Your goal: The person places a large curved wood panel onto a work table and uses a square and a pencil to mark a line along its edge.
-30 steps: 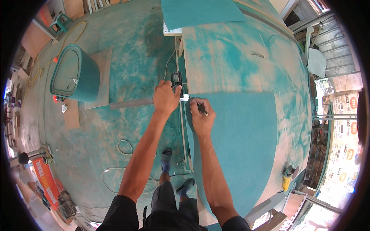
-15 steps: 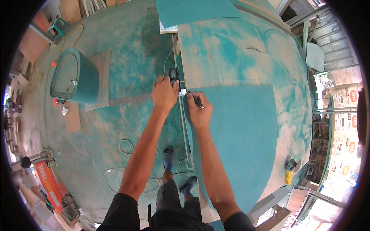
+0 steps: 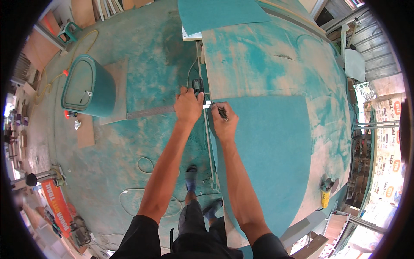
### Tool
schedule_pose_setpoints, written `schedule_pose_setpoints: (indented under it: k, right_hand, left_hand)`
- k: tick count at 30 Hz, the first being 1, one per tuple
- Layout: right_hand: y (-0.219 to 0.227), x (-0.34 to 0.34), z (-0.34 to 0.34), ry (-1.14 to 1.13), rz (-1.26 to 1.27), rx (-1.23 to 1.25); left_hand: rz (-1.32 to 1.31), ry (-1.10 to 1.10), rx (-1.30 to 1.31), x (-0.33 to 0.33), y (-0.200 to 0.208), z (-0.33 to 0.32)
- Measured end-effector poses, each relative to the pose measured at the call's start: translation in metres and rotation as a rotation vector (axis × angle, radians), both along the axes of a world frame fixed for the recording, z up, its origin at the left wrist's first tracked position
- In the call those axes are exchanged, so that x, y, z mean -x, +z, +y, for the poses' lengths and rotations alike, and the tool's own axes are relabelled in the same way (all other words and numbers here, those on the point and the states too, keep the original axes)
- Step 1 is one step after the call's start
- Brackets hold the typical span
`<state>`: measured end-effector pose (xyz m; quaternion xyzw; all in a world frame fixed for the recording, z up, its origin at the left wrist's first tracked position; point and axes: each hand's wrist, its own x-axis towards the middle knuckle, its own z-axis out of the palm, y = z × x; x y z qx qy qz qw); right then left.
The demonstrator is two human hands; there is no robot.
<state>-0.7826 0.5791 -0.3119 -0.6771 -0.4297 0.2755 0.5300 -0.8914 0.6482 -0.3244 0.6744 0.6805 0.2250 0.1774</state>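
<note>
My left hand (image 3: 188,106) is closed around a combination square, with its long metal blade (image 3: 151,112) sticking out to the left over the floor. The square's black head (image 3: 197,85) lies against the near-left edge of the table, and the pale blade tip (image 3: 207,105) reaches over the edge of a teal sheet (image 3: 267,151). Just right of that tip, my right hand (image 3: 225,123) grips a dark pen (image 3: 222,113). The pen's point is close to the blade's end; whether it touches the sheet I cannot tell.
The teal sheet rests on a dusty wooden worktable (image 3: 250,64). A yellow angle grinder (image 3: 325,194) lies near its right edge, and another teal sheet (image 3: 222,15) at the far end. On the floor at left stand a teal tub (image 3: 103,88) and a looped cable (image 3: 145,165).
The whole view has shifted slightly to the right. Both hands keep nearly the same place at the sheet's edge, still holding the square and the pen.
</note>
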Motion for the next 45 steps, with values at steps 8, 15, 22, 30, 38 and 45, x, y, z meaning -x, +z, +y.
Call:
schedule_pose_setpoints:
  k: [8,15,22,30,38,45]
  right_hand:
    - [-0.001,0.0,0.0,0.008,-0.034,-0.071]
    - [0.006,0.002,-0.004,0.014,-0.093,-0.046]
    - [0.002,0.001,-0.006,0.013,0.025,-0.022]
    - [0.004,0.003,-0.01,-0.007,0.012,-0.01]
    - [0.005,0.004,-0.026,0.007,0.022,-0.03]
    - [0.003,0.003,-0.045,0.012,0.025,-0.024]
  left_hand:
    - [-0.023,0.0,0.007,0.0,-0.001,0.0]
    - [-0.058,0.018,-0.016,0.002,-0.009,-0.002]
    - [-0.024,-0.002,0.004,0.001,-0.003,-0.002]
    - [-0.052,-0.01,-0.025,0.002,-0.002,-0.009]
    - [-0.062,-0.007,-0.037,0.003,-0.005,-0.023]
    - [-0.069,-0.003,-0.028,0.002,-0.003,-0.041]
